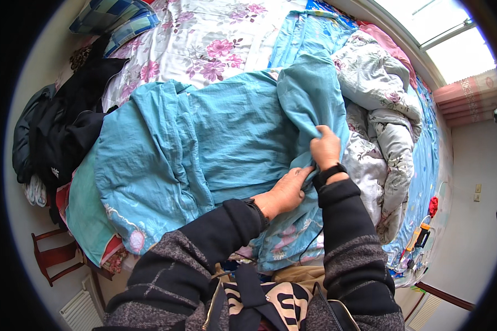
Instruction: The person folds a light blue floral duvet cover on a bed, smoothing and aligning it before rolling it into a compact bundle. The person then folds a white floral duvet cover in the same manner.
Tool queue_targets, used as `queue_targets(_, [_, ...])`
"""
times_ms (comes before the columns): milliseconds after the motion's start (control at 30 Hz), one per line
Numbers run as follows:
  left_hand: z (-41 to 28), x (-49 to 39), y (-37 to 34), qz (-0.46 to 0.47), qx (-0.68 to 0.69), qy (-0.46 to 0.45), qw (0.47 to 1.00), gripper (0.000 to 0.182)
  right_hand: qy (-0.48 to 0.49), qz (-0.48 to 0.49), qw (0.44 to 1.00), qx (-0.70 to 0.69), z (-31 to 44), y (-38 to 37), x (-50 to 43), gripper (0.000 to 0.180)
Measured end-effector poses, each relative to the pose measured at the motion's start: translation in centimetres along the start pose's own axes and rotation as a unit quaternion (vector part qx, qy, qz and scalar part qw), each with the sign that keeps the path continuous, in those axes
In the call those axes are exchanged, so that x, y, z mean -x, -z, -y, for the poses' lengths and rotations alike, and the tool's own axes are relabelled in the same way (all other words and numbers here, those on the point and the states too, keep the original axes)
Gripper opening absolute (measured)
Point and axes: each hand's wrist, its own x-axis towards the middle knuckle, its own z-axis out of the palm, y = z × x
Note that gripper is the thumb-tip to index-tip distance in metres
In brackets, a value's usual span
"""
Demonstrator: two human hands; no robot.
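Observation:
A blue fabric cover (pixel 240 128), creased and partly folded, lies across the bed in front of me. Pale and pink printed motifs show along its near edge. My right hand (pixel 326 149) grips a bunched fold at the cover's right side. Just left of it, my left hand (pixel 286 189) pinches the same cloth, its thumb and fingers close to my right wrist. A raised flap (pixel 312 87) of the cover stands up beyond my right hand. The cloth inside each grip is hidden by the fingers.
A white floral sheet (pixel 215 45) spreads beyond the cover. At the right lies a crumpled floral quilt (pixel 381 95), with a power strip (pixel 415 238) and cables near the bed's edge. Black clothing (pixel 70 120) is heaped at the left, near a wooden chair (pixel 56 256).

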Motion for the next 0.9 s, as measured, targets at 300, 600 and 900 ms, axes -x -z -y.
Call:
queue_targets(300, [-2.2, 4.8, 4.1, -0.113, 0.038, -0.105, 0.987, 0.066, -0.118, 0.048, 0.647, -0.752, 3.2, 2.8, 1.8, 0.034])
queue_targets(600, [7.6, 4.3, 6.9, -0.176, 0.432, 0.292, 0.835, 0.1, 0.057, 0.14, 0.937, -0.316, 4.2, -5.1, 5.6, 0.055])
queue_targets(900, [8.7, 1.2, 8.8, -0.152, 0.602, 0.222, 0.751, 0.042, 0.214, 0.244, 0.923, -0.206, 7.9, -4.7, 9.8, 0.031])
